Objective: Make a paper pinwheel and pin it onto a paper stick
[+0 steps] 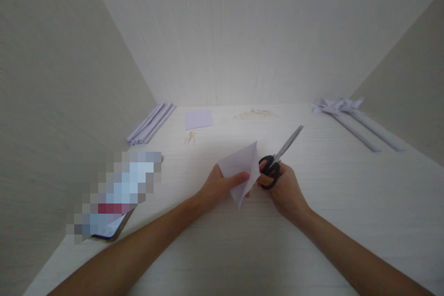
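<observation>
Head view: the step in hand seems to be shaping the folded paper [237, 162], held above the bench [347, 222]; the next move calls for a steady pinch on its crease. The left grip [220, 185] clasps it, thumb on top. The right grip [286, 189] holds the scissors [276, 161], blades aimed away. The paper looks pale lilac-white, with sharp corners at top and bottom.
</observation>
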The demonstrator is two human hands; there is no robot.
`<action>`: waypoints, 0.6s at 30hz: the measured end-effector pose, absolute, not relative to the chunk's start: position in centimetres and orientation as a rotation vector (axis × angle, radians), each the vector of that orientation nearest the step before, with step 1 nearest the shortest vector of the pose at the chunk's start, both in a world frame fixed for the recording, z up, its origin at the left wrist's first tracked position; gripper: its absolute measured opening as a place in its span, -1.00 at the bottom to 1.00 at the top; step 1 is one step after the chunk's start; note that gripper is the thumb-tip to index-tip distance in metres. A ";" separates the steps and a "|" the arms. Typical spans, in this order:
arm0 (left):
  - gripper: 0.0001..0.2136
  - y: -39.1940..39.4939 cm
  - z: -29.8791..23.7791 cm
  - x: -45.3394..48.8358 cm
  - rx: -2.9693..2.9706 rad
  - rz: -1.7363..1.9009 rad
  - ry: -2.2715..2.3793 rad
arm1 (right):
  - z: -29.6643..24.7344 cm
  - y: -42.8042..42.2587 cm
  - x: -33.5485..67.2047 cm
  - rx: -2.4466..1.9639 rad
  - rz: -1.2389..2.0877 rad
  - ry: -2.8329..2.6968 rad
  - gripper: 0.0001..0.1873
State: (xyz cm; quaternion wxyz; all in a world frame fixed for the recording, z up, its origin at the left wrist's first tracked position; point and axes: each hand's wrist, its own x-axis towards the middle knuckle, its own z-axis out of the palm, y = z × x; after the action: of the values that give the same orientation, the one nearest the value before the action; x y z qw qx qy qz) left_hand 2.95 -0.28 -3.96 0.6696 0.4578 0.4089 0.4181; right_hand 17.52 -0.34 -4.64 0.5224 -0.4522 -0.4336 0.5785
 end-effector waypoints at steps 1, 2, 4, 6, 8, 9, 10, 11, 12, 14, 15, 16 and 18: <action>-0.68 -0.3 -3.9 2.9 1.027 0.973 0.954 | -4.7 -0.3 17.5 -1.081 1.389 -1.037 -0.71; -0.68 -0.3 -3.9 2.9 1.024 1.002 0.986 | -4.7 -0.3 17.6 -1.076 1.394 -1.027 -0.71; -0.66 -0.2 -3.9 2.9 1.030 1.050 1.060 | -4.8 -0.1 17.6 -1.055 1.411 -0.993 -0.72; -0.65 -0.1 -4.0 2.8 1.040 1.085 1.145 | -4.6 0.1 17.8 -1.028 1.438 -0.944 -0.74; -0.64 -0.1 -3.9 2.7 1.054 1.120 1.223 | -4.3 0.3 18.1 -0.994 1.464 -0.916 -0.75; -0.64 -0.1 -3.9 2.7 1.058 1.134 1.253 | -4.2 0.4 18.2 -0.977 1.470 -0.916 -0.75; -0.65 0.0 -3.8 2.7 1.059 1.143 1.275 | -4.0 0.5 18.4 -0.956 1.469 -0.928 -0.75; -0.67 0.0 -3.7 2.7 1.061 1.146 1.292 | -3.9 0.5 18.5 -0.935 1.462 -0.950 -0.74; -0.69 0.0 -3.6 2.7 1.065 1.149 1.302 | -3.7 0.5 18.6 -0.919 1.455 -0.976 -0.73; -0.72 0.0 -3.5 2.6 1.070 1.166 1.307 | -3.5 0.4 18.6 -0.913 1.461 -1.011 -0.71; -0.73 0.0 -3.6 2.6 1.074 1.177 1.306 | -3.5 0.4 18.6 -0.921 1.467 -1.010 -0.70; -0.74 0.0 -3.6 2.5 1.078 1.188 1.298 | -3.5 0.4 18.5 -0.937 1.466 -0.993 -0.68; -0.76 0.1 -3.9 2.4 1.065 1.204 1.252 | -3.5 0.4 18.4 -0.975 1.417 -0.937 -0.68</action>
State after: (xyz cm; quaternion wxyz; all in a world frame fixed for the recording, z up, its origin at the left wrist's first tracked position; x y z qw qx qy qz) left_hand 2.44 0.06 -3.87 0.5243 0.4449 0.5233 0.5033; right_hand 18.42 0.36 -3.55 0.5578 -0.4131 -0.3970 0.6005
